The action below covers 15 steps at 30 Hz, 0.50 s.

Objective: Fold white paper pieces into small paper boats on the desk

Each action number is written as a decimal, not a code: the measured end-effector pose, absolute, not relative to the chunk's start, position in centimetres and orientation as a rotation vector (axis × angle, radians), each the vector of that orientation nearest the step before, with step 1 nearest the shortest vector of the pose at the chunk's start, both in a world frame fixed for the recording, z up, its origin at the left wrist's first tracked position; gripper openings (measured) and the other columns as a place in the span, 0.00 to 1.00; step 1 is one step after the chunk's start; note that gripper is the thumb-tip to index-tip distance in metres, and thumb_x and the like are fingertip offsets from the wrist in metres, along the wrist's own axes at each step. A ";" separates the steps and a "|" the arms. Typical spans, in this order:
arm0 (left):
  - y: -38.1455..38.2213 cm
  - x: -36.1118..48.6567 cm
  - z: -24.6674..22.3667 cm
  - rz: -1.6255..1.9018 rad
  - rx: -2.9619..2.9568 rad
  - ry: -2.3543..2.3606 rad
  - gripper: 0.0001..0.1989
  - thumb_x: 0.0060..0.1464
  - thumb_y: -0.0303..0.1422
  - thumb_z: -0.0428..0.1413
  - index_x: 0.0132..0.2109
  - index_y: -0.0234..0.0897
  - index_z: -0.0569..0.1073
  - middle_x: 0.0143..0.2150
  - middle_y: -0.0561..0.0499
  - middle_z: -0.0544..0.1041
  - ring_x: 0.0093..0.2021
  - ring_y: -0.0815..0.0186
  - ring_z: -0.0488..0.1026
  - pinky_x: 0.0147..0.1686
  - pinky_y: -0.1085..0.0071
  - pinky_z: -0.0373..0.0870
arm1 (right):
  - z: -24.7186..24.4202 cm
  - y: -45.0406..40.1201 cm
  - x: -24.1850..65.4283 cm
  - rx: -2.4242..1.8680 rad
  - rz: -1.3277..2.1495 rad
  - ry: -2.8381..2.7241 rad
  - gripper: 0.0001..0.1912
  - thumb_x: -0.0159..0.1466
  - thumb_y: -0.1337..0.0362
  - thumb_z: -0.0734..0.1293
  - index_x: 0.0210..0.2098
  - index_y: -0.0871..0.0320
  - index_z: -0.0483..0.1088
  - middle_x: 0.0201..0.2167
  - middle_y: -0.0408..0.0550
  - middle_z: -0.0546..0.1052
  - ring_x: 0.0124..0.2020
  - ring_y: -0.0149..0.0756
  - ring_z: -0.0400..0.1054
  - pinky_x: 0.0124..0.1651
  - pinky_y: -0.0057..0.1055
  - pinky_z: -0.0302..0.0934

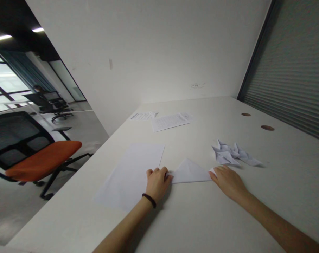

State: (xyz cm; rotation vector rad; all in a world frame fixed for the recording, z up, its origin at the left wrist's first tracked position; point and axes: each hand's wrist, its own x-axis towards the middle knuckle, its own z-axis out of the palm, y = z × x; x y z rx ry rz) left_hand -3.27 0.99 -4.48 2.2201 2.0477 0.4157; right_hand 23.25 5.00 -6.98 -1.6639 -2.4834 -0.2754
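The left hand (158, 184), curled, pinches one corner of a paper triangle (189, 172) on the desk (201, 225); the right hand (228, 182) lies flat, pressing the other corner. One flat sheet (129, 175) lies left, one crumpled paper (233, 154) right, and two printed sheets (170, 122) beyond.

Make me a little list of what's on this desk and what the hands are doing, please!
Left hand: touching the left corner of a white folded paper triangle
Right hand: at its right tip
Beside left hand: flat white paper sheet
Beside right hand: crumpled white folded paper
Farther away: printed white paper sheet
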 end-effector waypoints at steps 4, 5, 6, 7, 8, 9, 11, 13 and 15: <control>1.0 -3.2 -4.5 0.427 2.198 2.057 0.08 0.55 0.35 0.48 0.35 0.36 0.68 0.29 0.50 0.73 0.34 0.61 0.69 0.40 0.61 0.53 | -7.2 5.0 23.2 -1.683 -0.308 -2.462 0.15 0.63 0.60 0.56 0.25 0.59 0.68 0.27 0.49 0.74 0.34 0.40 0.66 0.32 0.31 0.52; 0.9 -3.1 -4.5 0.437 2.186 2.064 0.07 0.55 0.34 0.48 0.37 0.35 0.67 0.29 0.50 0.74 0.35 0.61 0.69 0.41 0.60 0.54 | -7.2 5.0 23.2 -1.688 -0.315 -2.454 0.15 0.62 0.60 0.56 0.25 0.59 0.68 0.27 0.49 0.74 0.34 0.40 0.66 0.32 0.31 0.52; 0.8 -3.1 -4.5 0.446 2.186 2.074 0.08 0.55 0.33 0.49 0.39 0.35 0.67 0.30 0.50 0.74 0.35 0.60 0.69 0.42 0.59 0.55 | -7.2 5.0 23.1 -1.690 -0.324 -2.449 0.15 0.62 0.60 0.56 0.25 0.59 0.68 0.27 0.49 0.74 0.34 0.40 0.66 0.33 0.31 0.52; 0.7 -2.9 -4.5 0.455 2.205 2.092 0.09 0.54 0.32 0.49 0.42 0.34 0.66 0.32 0.49 0.74 0.37 0.60 0.69 0.43 0.58 0.55 | -7.2 4.9 23.0 -1.690 -0.334 -2.450 0.14 0.62 0.61 0.56 0.25 0.59 0.68 0.27 0.49 0.74 0.34 0.41 0.66 0.33 0.31 0.51; 0.5 -2.7 -4.6 0.463 2.246 2.120 0.11 0.54 0.30 0.50 0.45 0.34 0.66 0.34 0.48 0.74 0.39 0.59 0.69 0.44 0.56 0.55 | -7.2 4.9 23.0 -1.692 -0.344 -2.451 0.14 0.62 0.61 0.56 0.25 0.59 0.68 0.27 0.49 0.74 0.34 0.41 0.66 0.33 0.32 0.51; 0.4 -2.5 -4.6 0.474 2.311 2.146 0.14 0.54 0.28 0.50 0.49 0.35 0.64 0.38 0.46 0.73 0.42 0.57 0.68 0.45 0.54 0.55 | -7.2 4.9 22.9 -1.694 -0.349 -2.453 0.14 0.62 0.62 0.56 0.25 0.59 0.68 0.27 0.49 0.74 0.34 0.41 0.66 0.33 0.32 0.51; 0.4 -1.9 -4.7 0.487 2.524 2.088 0.20 0.53 0.23 0.49 0.53 0.37 0.62 0.48 0.44 0.69 0.50 0.55 0.63 0.49 0.52 0.53 | -7.1 4.9 22.8 -1.703 -0.341 -2.458 0.14 0.62 0.62 0.56 0.25 0.59 0.68 0.27 0.49 0.74 0.34 0.40 0.66 0.33 0.32 0.51; 0.6 -1.1 -4.8 0.430 2.745 1.805 0.19 0.54 0.22 0.47 0.53 0.37 0.63 0.55 0.44 0.64 0.56 0.56 0.57 0.53 0.56 0.53 | -7.1 5.0 22.7 -1.711 -0.317 -2.461 0.13 0.62 0.63 0.57 0.25 0.59 0.68 0.26 0.49 0.74 0.34 0.40 0.66 0.33 0.32 0.51; 0.8 -0.2 -5.0 0.332 2.816 1.459 0.17 0.56 0.22 0.45 0.52 0.35 0.64 0.56 0.45 0.63 0.58 0.60 0.56 0.54 0.63 0.55 | -7.2 5.1 22.8 -1.710 -0.299 -2.462 0.13 0.62 0.63 0.56 0.25 0.59 0.68 0.26 0.49 0.74 0.34 0.40 0.66 0.33 0.32 0.52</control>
